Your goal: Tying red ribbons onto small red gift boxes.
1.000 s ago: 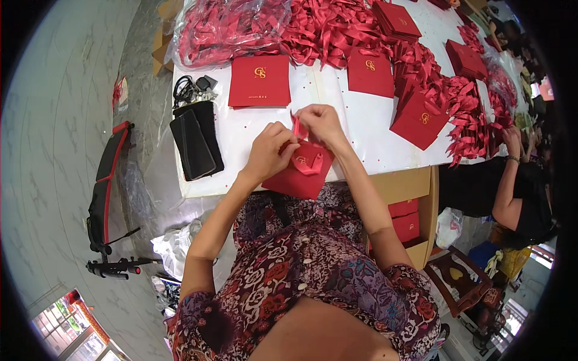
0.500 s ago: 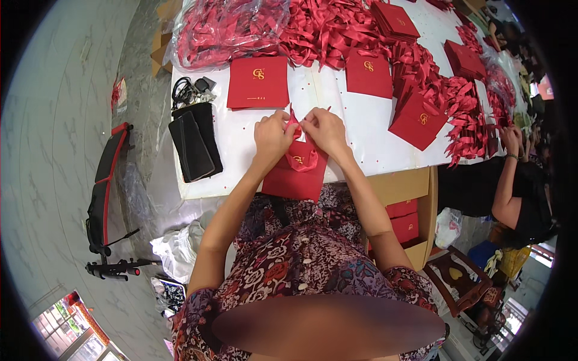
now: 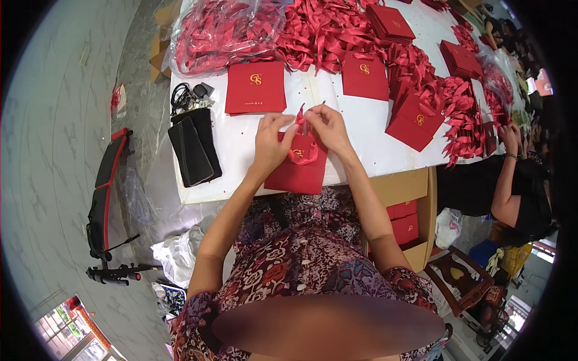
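Both bare hands are at the top edge of a flat, square red paper bag with a gold emblem [image 3: 294, 178], which lies at the near edge of the white-covered table [image 3: 358, 135], right in front of the person. Left hand [image 3: 273, 143] is left of the bag's top, fingers bent, thumb and forefinger beside a narrow glossy red ribbon [image 3: 300, 116] standing up between the hands; can't tell if it grips. Right hand [image 3: 329, 128] is opposite, thumb and forefinger pinched together on ribbon, a pointed end poking out above. A ribbon loop droops over the bag's front, partly across the emblem. Beyond the hands: a stack of matching red bags [image 3: 254, 90], a clear plastic sack full of red ribbon [image 3: 229, 37] and a big loose heap of red ribbons [image 3: 325, 36]. Left on table: a dark rectangular phone-like case [image 3: 190, 157] overlapping a black cloth pouch [image 3: 205, 127], near a bunch of keys and black cord [image 3: 191, 97]. Right: one red bag [image 3: 365, 77] and an overlapping pile of red bags [image 3: 415, 125] with ribbons. Below the table edge, at the person's right, an open brown cardboard box [image 3: 425, 240] holds red packets [image 3: 404, 229]. Far right, a co-worker's forearm [image 3: 506, 183] reaches to the table.
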`<state>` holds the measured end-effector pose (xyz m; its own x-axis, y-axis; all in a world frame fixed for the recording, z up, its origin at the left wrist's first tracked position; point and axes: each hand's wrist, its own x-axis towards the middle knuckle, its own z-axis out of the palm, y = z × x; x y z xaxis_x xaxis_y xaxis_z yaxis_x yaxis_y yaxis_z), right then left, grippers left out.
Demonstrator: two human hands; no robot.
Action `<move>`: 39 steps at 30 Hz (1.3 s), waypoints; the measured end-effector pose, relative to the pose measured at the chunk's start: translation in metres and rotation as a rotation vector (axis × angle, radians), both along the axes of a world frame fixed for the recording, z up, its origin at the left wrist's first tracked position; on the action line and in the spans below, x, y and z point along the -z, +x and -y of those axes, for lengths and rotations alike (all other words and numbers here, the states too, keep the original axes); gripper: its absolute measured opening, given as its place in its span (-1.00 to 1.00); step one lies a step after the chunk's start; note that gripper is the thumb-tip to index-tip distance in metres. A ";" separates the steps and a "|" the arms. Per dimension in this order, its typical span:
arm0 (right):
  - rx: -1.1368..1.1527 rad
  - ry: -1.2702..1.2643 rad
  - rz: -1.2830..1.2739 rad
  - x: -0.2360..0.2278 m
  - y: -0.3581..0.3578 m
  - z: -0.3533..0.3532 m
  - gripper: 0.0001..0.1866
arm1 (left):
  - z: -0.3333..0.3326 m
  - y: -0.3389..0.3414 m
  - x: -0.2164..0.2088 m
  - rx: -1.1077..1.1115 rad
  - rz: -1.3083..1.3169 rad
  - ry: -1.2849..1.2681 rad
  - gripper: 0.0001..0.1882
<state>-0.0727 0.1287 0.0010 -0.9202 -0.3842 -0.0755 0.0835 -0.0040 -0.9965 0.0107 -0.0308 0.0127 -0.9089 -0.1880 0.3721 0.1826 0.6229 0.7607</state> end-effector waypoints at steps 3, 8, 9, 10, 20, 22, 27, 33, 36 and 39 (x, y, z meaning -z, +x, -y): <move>0.053 -0.018 0.057 -0.009 -0.007 -0.009 -0.82 | 0.008 0.008 0.005 -0.039 0.023 0.039 -0.65; 0.121 -0.127 0.112 -0.010 -0.021 -0.014 -0.81 | 0.007 0.012 0.007 0.207 0.301 0.820 -0.39; 0.122 -0.129 0.109 -0.008 -0.023 -0.012 -0.81 | 0.006 0.014 0.006 0.209 0.300 0.817 -0.39; 0.123 -0.084 0.051 -0.006 -0.024 -0.010 -0.81 | 0.003 0.017 0.004 0.209 0.280 0.626 -0.40; 0.297 0.227 -0.181 0.014 -0.052 -0.010 -0.75 | -0.012 0.038 -0.018 0.260 0.393 0.373 -0.47; 0.274 0.115 -0.146 0.023 -0.050 -0.018 -0.76 | -0.013 0.038 -0.004 0.246 0.393 0.396 -0.49; 0.296 -0.038 0.063 -0.012 -0.023 -0.033 -0.73 | -0.016 0.025 0.003 0.148 0.233 0.670 -0.53; 0.182 0.182 -0.161 -0.029 -0.017 -0.050 -0.72 | -0.019 0.013 -0.028 0.141 0.196 0.422 -0.56; 0.137 0.434 -0.243 -0.042 -0.016 -0.050 -0.69 | -0.020 0.015 -0.035 0.101 0.224 0.394 -0.55; 0.029 0.687 -0.223 -0.055 -0.017 -0.037 -0.68 | -0.014 0.016 -0.030 0.151 0.232 0.371 -0.56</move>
<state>-0.0894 0.1654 0.0563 -0.9511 -0.2924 -0.1000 -0.1129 0.6300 -0.7683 0.0269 -0.0173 0.0422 -0.9877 -0.1290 0.0880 0.0487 0.2805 0.9586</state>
